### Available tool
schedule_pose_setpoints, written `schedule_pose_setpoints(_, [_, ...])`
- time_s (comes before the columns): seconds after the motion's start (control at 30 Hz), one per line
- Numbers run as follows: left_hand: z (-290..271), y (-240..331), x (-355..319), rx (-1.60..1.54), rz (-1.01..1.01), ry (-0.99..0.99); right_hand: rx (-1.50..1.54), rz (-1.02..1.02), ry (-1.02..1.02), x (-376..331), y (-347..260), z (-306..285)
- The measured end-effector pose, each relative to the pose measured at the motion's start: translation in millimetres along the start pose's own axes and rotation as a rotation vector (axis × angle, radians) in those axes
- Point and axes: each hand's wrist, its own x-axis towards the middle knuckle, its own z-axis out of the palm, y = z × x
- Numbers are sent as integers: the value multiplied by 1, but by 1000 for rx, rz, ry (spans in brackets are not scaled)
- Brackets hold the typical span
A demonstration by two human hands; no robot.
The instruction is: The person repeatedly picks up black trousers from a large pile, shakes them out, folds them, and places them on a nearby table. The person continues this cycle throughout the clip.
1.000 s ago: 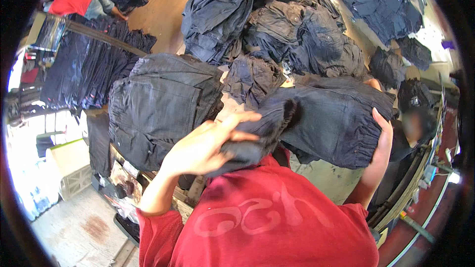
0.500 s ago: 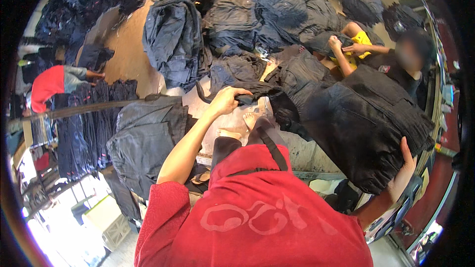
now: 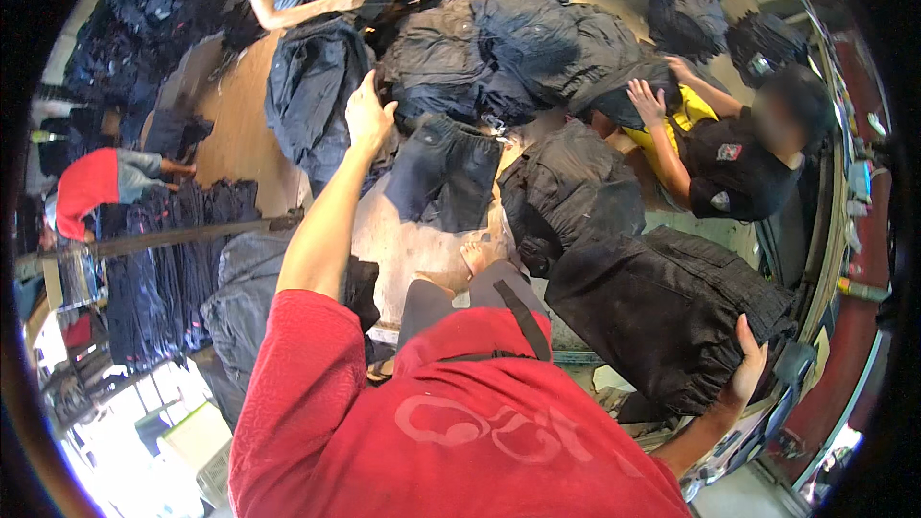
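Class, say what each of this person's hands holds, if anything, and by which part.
Right hand: the black garments, by their outer right edge. Left hand: nothing visibly held.

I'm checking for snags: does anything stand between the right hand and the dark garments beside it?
Nothing visible does: the right hand already touches the dark garments at their right edge, with no object showing between.

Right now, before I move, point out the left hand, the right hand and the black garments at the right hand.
Left hand [image 3: 367, 118]: head view, middle of the hand.
Right hand [image 3: 746, 366]: head view, middle of the hand.
Black garments [image 3: 662, 312]: head view, upper face.
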Motion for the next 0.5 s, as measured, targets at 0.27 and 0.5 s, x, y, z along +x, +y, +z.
schedule_pose_setpoints(0.27, [-244, -87, -102, -7, -135, -27, 154, 105, -208, -22, -70, 78])
schedule_pose_setpoints(0.5, [-456, -246, -344, 242, -740, 68, 109, 6, -563, -60, -131, 168])
